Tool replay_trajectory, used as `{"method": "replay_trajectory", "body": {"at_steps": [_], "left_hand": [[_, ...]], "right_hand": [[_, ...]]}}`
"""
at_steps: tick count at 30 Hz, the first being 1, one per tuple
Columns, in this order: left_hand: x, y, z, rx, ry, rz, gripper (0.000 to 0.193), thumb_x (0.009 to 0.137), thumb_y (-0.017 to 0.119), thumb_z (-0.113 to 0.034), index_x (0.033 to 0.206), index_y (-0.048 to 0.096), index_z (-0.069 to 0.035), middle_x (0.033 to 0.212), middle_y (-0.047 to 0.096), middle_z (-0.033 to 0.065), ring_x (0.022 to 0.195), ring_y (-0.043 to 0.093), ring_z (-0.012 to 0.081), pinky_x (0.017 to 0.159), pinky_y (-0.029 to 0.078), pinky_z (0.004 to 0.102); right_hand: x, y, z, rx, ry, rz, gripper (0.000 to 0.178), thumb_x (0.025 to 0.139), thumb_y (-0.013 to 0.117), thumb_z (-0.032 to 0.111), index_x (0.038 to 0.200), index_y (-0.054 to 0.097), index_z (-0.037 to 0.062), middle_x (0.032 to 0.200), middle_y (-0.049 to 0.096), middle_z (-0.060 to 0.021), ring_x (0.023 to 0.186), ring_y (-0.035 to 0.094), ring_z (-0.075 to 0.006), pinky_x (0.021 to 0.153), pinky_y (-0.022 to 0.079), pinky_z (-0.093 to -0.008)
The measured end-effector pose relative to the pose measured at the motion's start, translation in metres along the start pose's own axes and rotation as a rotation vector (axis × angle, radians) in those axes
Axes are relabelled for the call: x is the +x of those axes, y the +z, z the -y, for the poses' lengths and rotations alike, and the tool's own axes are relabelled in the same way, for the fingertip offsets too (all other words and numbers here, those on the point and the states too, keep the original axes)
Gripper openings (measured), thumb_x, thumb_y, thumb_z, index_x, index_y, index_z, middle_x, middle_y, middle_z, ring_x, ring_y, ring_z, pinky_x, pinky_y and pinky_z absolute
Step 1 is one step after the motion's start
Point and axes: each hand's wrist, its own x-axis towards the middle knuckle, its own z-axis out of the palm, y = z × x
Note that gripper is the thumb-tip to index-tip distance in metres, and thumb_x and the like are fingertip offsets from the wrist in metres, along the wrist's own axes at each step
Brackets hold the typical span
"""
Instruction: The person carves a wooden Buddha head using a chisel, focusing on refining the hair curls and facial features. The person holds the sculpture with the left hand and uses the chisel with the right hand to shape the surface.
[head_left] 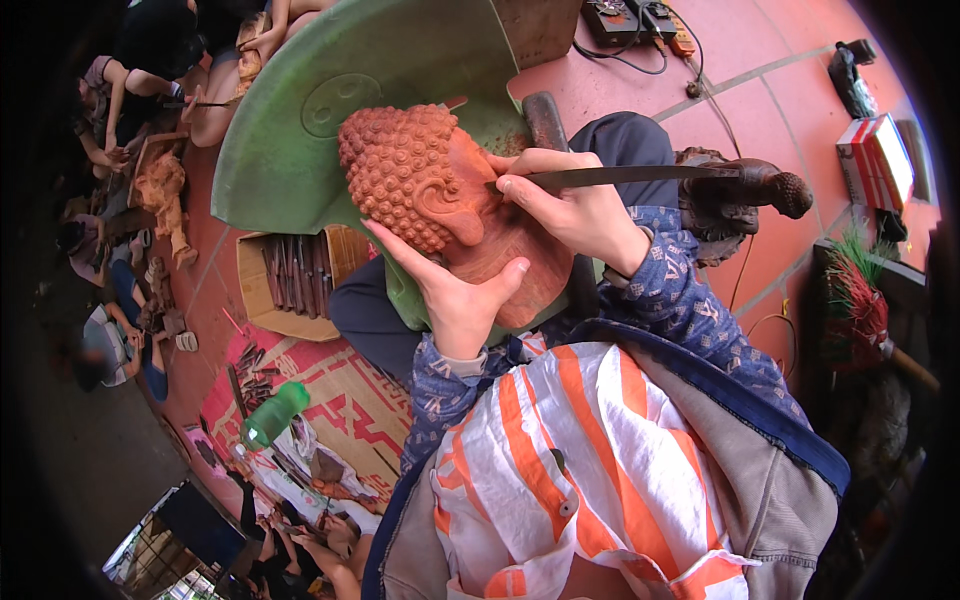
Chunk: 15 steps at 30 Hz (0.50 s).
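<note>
A reddish-brown carved wooden head (425, 185) with rows of curled knobs for hair and a long ear lies tilted in front of me, against a green plastic chair (420, 50). My left hand (458, 300) grips its lower side, thumb stretched over the smooth neck and fingers along the curls; some fingers are hidden. In my right hand (575, 205) is a long, flat, dark metal carving tool (640, 176), pinched near its front end. Its tip meets the wood beside the ear and cheek, while the rest sticks out to the right.
At left stands a cardboard box (255, 285) of chisels, near loose tools (255, 380) and a green bottle (277, 415) on a red patterned mat. A dark wooden carving (715, 200) is close on my right. Cords (715, 105) cross the tiles. Other people work at left.
</note>
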Motion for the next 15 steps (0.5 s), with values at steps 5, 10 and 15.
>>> {"method": "replay_trajectory", "body": {"at_steps": [5,10,15], "left_hand": [[0.000,0.003,-0.005,-0.091,-0.039,-0.010,0.151,0.061,0.094,-0.037,0.154,-0.018,0.003,0.160,0.004,0.0315,0.151,0.009,0.0408,0.123,0.010,0.0490],[0.001,0.001,-0.002,0.021,0.010,0.000,0.150,0.062,0.094,-0.040,0.154,-0.016,0.004,0.160,0.002,0.0317,0.151,0.008,0.0410,0.123,0.008,0.0490],[-0.002,0.000,-0.001,-0.006,-0.016,-0.003,0.150,0.061,0.094,-0.039,0.154,-0.016,0.004,0.160,0.002,0.0319,0.151,0.007,0.0411,0.123,0.008,0.0488]], "right_hand": [[-0.003,0.008,0.024,-0.284,-0.224,0.051,0.012,0.083,0.070,0.014,0.081,0.064,0.0045,0.077,0.061,-0.0127,0.071,0.064,-0.0367,0.062,0.053,-0.0440],[-0.001,-0.003,-0.004,0.049,0.020,0.024,0.021,0.089,0.073,0.016,0.095,0.071,-0.0040,0.087,0.073,-0.0197,0.076,0.073,-0.0275,0.068,0.056,-0.0325],[-0.004,0.005,0.025,-0.285,-0.218,0.082,0.010,0.083,0.071,0.014,0.085,0.069,0.0048,0.082,0.065,-0.0134,0.070,0.064,-0.0375,0.064,0.053,-0.0429]]}}
